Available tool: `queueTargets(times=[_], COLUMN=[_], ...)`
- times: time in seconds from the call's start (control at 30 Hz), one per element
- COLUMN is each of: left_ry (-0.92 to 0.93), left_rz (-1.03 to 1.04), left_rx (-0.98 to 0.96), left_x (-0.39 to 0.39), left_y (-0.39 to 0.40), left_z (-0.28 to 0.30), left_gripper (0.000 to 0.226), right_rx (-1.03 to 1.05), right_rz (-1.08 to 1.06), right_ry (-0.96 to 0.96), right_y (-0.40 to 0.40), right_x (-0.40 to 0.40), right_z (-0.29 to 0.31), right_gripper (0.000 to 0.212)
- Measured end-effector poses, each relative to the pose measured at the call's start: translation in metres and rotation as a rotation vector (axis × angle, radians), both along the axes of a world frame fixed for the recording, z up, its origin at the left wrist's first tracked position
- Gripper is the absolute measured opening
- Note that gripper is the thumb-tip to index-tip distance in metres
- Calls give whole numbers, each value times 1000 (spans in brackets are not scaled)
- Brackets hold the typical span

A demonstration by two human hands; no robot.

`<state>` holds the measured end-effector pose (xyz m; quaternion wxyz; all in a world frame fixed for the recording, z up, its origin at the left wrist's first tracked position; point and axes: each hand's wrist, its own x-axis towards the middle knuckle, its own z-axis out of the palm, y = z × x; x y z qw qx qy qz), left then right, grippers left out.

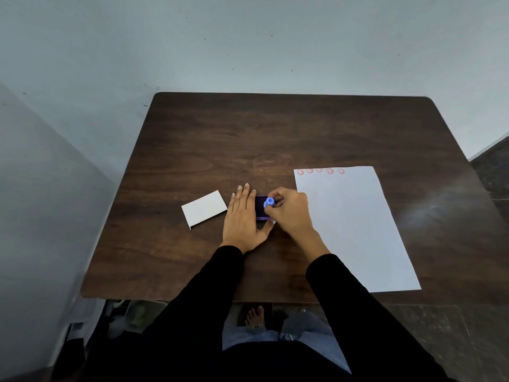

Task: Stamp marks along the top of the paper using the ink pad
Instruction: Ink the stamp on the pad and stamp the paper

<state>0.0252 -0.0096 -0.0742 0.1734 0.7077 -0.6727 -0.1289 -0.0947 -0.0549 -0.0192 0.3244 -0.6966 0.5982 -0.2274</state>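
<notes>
A white sheet of paper [355, 230] lies on the right side of the dark wooden table [248, 139]. Several red smiley marks [319, 171] run along its top edge from the left corner. A dark purple ink pad [260, 205] sits near the table's middle. My right hand [289, 213] pinches a small blue stamp [269, 202] and holds it down on the pad. My left hand [242, 219] lies flat beside the pad with straight fingers, its thumb against the pad's near edge. Much of the pad is hidden by both hands.
A white lid or small card box [204, 208] rests left of my left hand. A pale wall stands behind and left of the table. My black sleeves reach over the near table edge, and a bare foot shows on the floor below.
</notes>
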Motion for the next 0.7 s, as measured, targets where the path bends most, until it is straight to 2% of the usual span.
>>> queueTargets(times=[0.43,0.7], left_ry=[11,-1], left_rz=[12,14], left_rx=[-16,-15], left_x=[0,-1], left_y=[0,0], left_z=[0,0], left_gripper=[92,93], right_rx=[65,102], right_rz=[22,-42], right_ry=[73,-12], right_y=[-11,-11], right_x=[3,3], right_z=[7,7], right_gripper=[15,12])
